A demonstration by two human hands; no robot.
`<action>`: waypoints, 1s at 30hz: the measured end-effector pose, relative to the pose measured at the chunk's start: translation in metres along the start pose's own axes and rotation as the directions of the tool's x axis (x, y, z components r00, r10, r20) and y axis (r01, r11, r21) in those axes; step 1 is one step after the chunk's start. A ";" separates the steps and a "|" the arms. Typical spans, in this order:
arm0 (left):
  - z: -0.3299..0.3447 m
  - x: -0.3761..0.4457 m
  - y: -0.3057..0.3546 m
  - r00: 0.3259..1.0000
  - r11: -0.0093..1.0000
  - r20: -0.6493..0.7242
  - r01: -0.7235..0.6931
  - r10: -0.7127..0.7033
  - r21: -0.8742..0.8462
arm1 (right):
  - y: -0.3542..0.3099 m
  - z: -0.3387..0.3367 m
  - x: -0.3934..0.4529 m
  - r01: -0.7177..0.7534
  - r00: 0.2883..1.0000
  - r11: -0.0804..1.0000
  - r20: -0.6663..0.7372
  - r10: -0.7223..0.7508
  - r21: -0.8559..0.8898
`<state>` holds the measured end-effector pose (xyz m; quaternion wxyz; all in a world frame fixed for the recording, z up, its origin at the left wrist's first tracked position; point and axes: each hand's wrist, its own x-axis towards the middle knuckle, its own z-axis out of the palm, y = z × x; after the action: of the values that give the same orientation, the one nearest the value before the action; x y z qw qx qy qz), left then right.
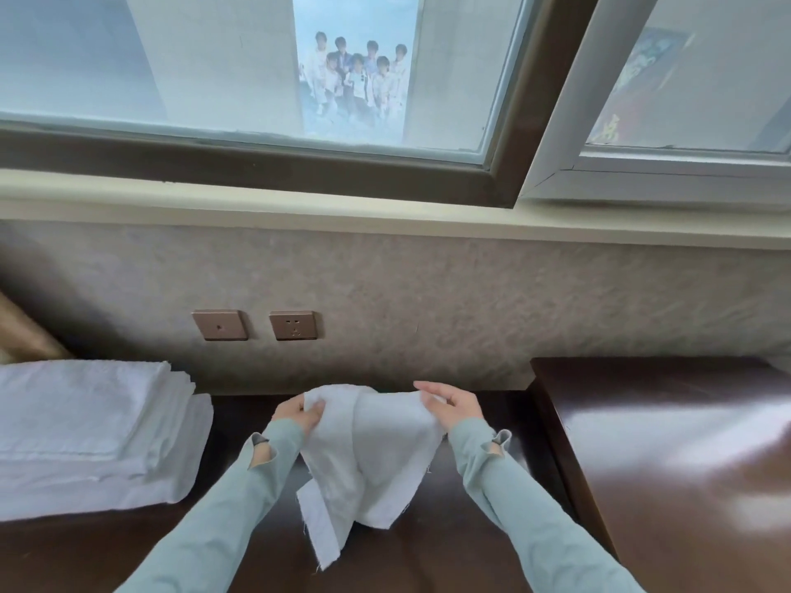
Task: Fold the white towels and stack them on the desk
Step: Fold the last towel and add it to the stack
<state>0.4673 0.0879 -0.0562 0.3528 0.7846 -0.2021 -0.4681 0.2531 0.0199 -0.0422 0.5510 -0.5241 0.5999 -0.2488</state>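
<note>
Towel [368, 455]: white, hanging over desk [428, 558]; left hand [299, 415] and right hand [449, 406] pinch its top corners. Stack [94, 425]: folded towels, nine o'clock.

The table [428, 558] is dark brown and shiny. At nine o'clock a stack of folded white towels [85, 425] lies flat on it. At three o'clock a taller dark brown cabinet [685, 464] stands just beside the table, its top shining with light.
</note>
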 end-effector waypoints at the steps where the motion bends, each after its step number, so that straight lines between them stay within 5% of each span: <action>1: -0.001 0.001 0.000 0.998 0.999 -0.055 0.041 -0.042 -0.010 | 0.003 -0.005 0.004 -0.013 1.000 0.999 0.004 0.013 0.037; 7: -0.003 0.002 0.004 0.965 0.978 -0.157 0.207 -0.210 -0.037 | 0.015 -0.030 0.013 -0.176 0.963 0.970 -0.173 0.205 0.170; 13: -0.032 0.004 0.050 0.954 0.984 -0.298 -0.065 0.014 -0.164 | -0.037 -0.048 0.023 0.048 0.985 0.986 -0.169 -0.021 0.161; 18: -0.061 -0.002 0.090 0.880 0.889 -0.451 -0.321 0.152 -0.327 | -0.078 -0.069 0.015 0.301 0.940 0.919 -0.240 -0.241 0.254; 21: -0.061 -0.008 0.078 0.864 0.839 -0.462 -0.396 0.202 -0.373 | -0.070 -0.071 0.006 0.329 0.929 0.908 -0.263 -0.262 0.259; 25: -0.042 -0.011 0.023 0.903 0.957 -0.410 -0.218 0.125 -0.189 | -0.018 -0.061 -0.006 0.199 0.959 0.948 -0.250 -0.135 0.250; 30: -0.017 -0.015 -0.079 0.963 0.998 -0.265 0.057 -0.054 0.005 | 0.084 -0.049 -0.032 -0.069 0.979 0.998 -0.193 0.070 0.010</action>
<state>0.4742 0.1562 -0.1007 0.3584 0.8477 -0.1341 -0.3673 0.1733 0.0630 -0.0902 0.4992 -0.4754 0.6681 -0.2800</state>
